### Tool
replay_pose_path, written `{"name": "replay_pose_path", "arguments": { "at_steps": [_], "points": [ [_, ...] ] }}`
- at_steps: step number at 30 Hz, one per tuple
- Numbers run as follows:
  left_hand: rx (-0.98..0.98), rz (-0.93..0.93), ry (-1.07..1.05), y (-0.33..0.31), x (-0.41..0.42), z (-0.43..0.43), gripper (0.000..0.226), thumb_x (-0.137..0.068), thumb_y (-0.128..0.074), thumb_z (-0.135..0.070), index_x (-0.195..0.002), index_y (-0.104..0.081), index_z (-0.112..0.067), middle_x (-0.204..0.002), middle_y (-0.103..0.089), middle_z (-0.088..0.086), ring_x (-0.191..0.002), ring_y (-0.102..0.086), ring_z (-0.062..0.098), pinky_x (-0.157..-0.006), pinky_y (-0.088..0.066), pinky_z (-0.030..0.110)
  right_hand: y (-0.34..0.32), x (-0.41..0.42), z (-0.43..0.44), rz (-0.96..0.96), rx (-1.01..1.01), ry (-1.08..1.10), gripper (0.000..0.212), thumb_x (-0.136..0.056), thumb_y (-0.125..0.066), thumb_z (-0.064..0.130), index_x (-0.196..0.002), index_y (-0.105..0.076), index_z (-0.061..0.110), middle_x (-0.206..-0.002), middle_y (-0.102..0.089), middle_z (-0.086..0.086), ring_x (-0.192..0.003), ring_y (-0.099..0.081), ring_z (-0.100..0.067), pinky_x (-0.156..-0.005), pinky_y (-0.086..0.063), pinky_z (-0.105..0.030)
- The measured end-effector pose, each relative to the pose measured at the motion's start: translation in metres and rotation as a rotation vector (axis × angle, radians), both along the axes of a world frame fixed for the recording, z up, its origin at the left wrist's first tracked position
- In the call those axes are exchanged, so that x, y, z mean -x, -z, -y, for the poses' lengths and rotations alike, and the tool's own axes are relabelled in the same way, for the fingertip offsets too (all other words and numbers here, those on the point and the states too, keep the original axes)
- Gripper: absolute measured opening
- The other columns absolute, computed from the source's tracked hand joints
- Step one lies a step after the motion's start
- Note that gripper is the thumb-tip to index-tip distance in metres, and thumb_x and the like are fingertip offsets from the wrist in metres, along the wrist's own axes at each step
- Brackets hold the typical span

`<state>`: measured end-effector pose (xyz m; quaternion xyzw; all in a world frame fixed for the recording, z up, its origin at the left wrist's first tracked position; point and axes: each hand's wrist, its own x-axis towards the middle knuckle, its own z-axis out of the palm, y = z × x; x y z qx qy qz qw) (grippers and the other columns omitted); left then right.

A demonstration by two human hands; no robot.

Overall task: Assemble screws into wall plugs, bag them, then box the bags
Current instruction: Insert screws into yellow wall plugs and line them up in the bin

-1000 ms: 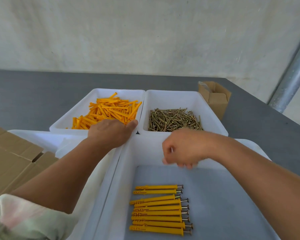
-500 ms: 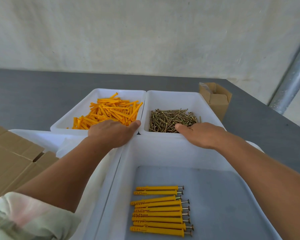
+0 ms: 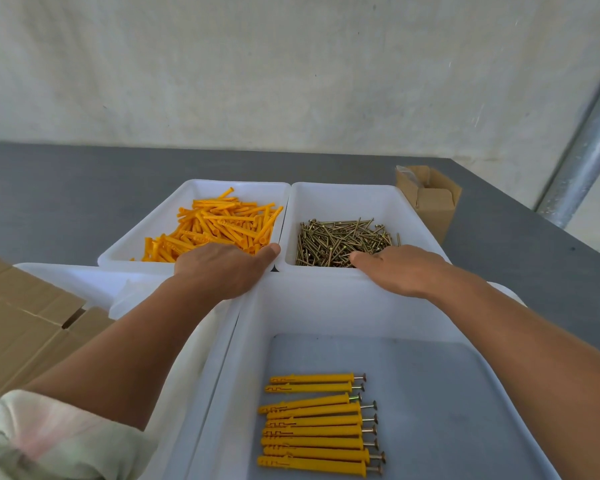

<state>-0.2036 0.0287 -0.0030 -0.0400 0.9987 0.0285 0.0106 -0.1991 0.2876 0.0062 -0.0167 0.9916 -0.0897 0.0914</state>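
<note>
Two white trays sit side by side in the middle of the frame on the grey table (image 3: 66, 174). The left tray (image 3: 142, 233) holds a loose heap of orange wall plugs (image 3: 222, 223). The right tray (image 3: 343, 199) holds a pile of brass-coloured screws (image 3: 340, 242).

My left hand (image 3: 222, 268) lies over the near edge of the plug tray, thumb pointing right towards the rim. Its fingers dip out of sight behind the back of the hand, so I cannot tell whether they hold a plug. My right hand (image 3: 399, 271) reaches over the near edge of the screw tray, thumb stretched left beside the pile. Its fingers are hidden too, so I cannot tell whether they grip a screw. The hands are apart, one at each tray.

Lower in the frame stands a bigger white tray (image 3: 326, 306) with a grey floor. On it lies a neat row of finished plugs (image 3: 316, 431), each with a screw head sticking out at its right end.

At the left edge is a large cardboard box (image 3: 21, 323), touching another white tray (image 3: 66, 278). A small open cardboard box (image 3: 430, 206) stands just right of the screw tray. A metal pole (image 3: 589, 147) slants up at the right edge. My pale sleeve (image 3: 49, 438) fills the lower left corner.
</note>
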Motion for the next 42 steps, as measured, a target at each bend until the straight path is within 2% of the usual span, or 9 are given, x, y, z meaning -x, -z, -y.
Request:
{"name": "replay_pose_path", "arguments": {
  "at_steps": [5,7,10,14,18,22,26,34,42],
  "points": [
    [-0.035,-0.012,0.007,-0.003,-0.003,-0.001,0.089,-0.082,-0.009,-0.082,-0.109,-0.068,-0.022,-0.120,-0.063,0.006,-0.114,-0.054,0.028,-0.092,-0.045,0.040,0.000,0.000,-0.001,-0.066,0.068,-0.035,0.059,-0.098,-0.024,0.060,-0.094,-0.068,0.022,-0.097,-0.064,0.001,-0.090,-0.057,-0.019,-0.073,-0.043,-0.034],
    [-0.037,-0.039,0.030,-0.004,-0.004,-0.002,0.077,-0.087,-0.013,-0.078,-0.091,-0.066,-0.023,-0.109,-0.064,0.005,-0.103,-0.054,0.025,-0.084,-0.044,0.037,0.001,0.001,-0.001,-0.101,0.121,-0.047,0.055,-0.099,-0.031,0.055,-0.069,-0.054,0.015,-0.076,-0.058,0.000,-0.074,-0.055,-0.018,-0.066,-0.040,-0.034],
    [-0.046,-0.084,0.048,-0.007,-0.007,-0.004,0.067,-0.094,-0.017,-0.068,-0.078,-0.061,-0.020,-0.094,-0.060,0.005,-0.092,-0.050,0.023,-0.077,-0.038,0.034,-0.002,0.000,-0.001,-0.120,0.189,-0.053,0.050,-0.099,-0.040,0.047,-0.060,-0.036,0.016,-0.061,-0.041,0.000,-0.060,-0.042,-0.017,-0.059,-0.032,-0.032],
    [-0.138,-0.150,-0.001,-0.013,-0.010,-0.007,0.053,-0.101,-0.029,-0.045,-0.068,-0.054,-0.011,-0.083,-0.055,0.009,-0.083,-0.047,0.024,-0.073,-0.035,0.032,-0.008,-0.005,-0.005,-0.106,0.324,-0.067,0.040,-0.096,-0.053,0.032,-0.074,-0.060,-0.001,-0.069,-0.054,-0.013,-0.062,-0.045,-0.015,-0.054,-0.032,-0.027],
    [-0.277,-0.226,-0.056,-0.019,-0.014,-0.011,0.037,-0.093,-0.043,-0.020,-0.058,-0.043,-0.007,-0.066,-0.046,0.006,-0.073,-0.047,0.026,-0.055,-0.028,0.031,-0.013,-0.009,-0.007,-0.096,0.420,-0.094,0.022,-0.094,-0.056,0.027,-0.089,-0.075,0.017,-0.094,-0.070,0.001,-0.086,-0.062,-0.012,-0.066,-0.046,-0.023],
    [-0.257,-0.342,-0.036,-0.024,-0.017,-0.015,0.020,-0.088,-0.050,-0.016,-0.084,-0.065,-0.003,-0.091,-0.053,0.009,-0.084,-0.050,0.027,-0.069,-0.039,0.032,-0.015,-0.010,-0.004,-0.105,0.450,-0.113,0.020,-0.093,-0.056,0.025,-0.088,-0.075,0.020,-0.093,-0.070,0.005,-0.088,-0.062,-0.011,-0.066,-0.045,-0.023],
    [-0.315,-0.399,0.031,-0.025,-0.018,-0.014,0.030,-0.082,-0.056,-0.005,-0.105,-0.073,-0.013,-0.118,-0.049,0.009,-0.104,-0.053,0.028,-0.080,-0.039,0.029,-0.017,-0.011,-0.004,-0.106,0.464,-0.110,0.019,-0.092,-0.057,0.022,-0.088,-0.075,0.018,-0.090,-0.070,0.005,-0.085,-0.062,-0.010,-0.063,-0.045,-0.022],
    [-0.368,-0.605,0.113,-0.024,-0.019,-0.014,0.038,-0.079,-0.057,0.014,-0.104,-0.073,-0.010,-0.108,-0.047,0.008,-0.091,-0.051,0.023,-0.069,-0.036,0.027,-0.019,-0.011,-0.003,-0.097,0.508,-0.084,0.018,-0.088,-0.059,0.017,-0.087,-0.076,0.019,-0.083,-0.068,0.013,-0.080,-0.061,-0.004,-0.062,-0.044,-0.020],
    [-0.393,-0.694,0.132,-0.027,-0.022,-0.017,0.027,-0.081,-0.063,0.007,-0.100,-0.072,-0.009,-0.102,-0.041,0.005,-0.082,-0.044,0.017,-0.066,-0.029,0.017,-0.019,-0.010,-0.001,-0.261,0.579,-0.054,0.016,-0.089,-0.061,0.018,-0.083,-0.072,0.029,-0.080,-0.064,0.019,-0.075,-0.057,0.001,-0.059,-0.039,-0.019]
  ]
}}
